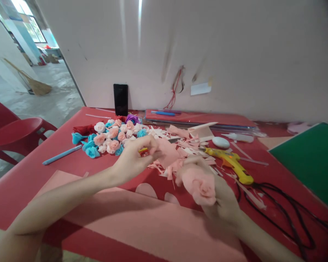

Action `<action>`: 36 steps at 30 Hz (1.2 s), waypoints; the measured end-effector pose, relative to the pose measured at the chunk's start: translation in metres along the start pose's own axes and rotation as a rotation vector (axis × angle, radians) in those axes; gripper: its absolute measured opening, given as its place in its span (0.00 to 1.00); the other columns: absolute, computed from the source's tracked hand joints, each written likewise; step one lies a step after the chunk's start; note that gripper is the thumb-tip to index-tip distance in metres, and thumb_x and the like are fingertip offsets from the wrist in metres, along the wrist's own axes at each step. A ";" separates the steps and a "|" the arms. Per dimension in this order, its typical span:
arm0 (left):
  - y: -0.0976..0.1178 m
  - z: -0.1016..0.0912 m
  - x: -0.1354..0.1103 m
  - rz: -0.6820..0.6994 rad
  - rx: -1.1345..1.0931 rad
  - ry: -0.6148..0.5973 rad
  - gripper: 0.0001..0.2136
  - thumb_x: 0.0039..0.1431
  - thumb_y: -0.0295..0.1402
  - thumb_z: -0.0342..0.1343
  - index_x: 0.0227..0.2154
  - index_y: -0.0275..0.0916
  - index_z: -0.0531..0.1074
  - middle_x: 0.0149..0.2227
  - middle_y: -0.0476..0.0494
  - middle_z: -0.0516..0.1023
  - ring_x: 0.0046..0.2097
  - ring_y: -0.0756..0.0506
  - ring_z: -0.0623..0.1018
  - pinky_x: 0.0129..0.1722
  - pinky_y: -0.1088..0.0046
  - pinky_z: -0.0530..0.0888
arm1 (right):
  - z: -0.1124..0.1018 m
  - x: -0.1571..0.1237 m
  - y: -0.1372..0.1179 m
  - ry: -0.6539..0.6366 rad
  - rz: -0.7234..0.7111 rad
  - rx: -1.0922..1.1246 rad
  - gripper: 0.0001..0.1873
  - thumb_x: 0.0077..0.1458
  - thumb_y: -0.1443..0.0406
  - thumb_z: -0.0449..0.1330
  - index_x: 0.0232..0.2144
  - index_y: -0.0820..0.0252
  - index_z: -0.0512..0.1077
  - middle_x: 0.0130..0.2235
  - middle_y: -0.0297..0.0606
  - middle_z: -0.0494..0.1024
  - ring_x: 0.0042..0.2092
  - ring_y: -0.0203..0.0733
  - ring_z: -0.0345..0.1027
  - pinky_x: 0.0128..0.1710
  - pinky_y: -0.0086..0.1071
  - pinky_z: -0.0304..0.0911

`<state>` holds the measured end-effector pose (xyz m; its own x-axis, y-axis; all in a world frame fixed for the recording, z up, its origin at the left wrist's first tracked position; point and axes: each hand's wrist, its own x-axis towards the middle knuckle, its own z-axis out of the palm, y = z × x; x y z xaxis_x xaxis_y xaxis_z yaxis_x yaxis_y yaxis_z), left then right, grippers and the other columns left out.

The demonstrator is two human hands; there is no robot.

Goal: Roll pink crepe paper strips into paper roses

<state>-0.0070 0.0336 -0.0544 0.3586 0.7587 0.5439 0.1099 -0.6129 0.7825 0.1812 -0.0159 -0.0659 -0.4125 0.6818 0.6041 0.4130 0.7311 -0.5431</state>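
Note:
My left hand (133, 158) is closed in a pinch at the edge of a pink paper petal (168, 152), above a heap of paper scraps. My right hand (224, 202) is closed round a pink paper rose (203, 187), its curled centre facing up; motion blurs it a little, and the base is hidden in the fingers. Below the hands lies a large pink paper sheet (153, 225), with two loose rounded petals (146, 190) at its upper edge. Scissors (174, 140) show partly among the scraps, just beyond the left fingertips.
Finished paper flowers (113, 146) in several colours are piled to the left. A yellow glue gun (236, 165) with a black cord (287, 207) lies at right, near a green board (308, 163). A phone (121, 100) leans on the wall; a blue pen (61, 154) lies at left.

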 end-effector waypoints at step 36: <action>0.025 0.018 -0.023 -0.350 -0.773 -0.177 0.02 0.43 0.32 0.65 0.20 0.40 0.79 0.28 0.46 0.75 0.22 0.51 0.73 0.18 0.76 0.74 | 0.014 0.001 -0.024 -0.025 0.275 0.614 0.17 0.57 0.58 0.55 0.20 0.54 0.75 0.22 0.30 0.72 0.24 0.34 0.64 0.31 0.29 0.64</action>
<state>0.0043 -0.0029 -0.0533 0.5678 0.7910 0.2280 -0.3970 0.0205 0.9176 0.1595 -0.0327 -0.0605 -0.3797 0.8404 0.3867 -0.0283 0.4072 -0.9129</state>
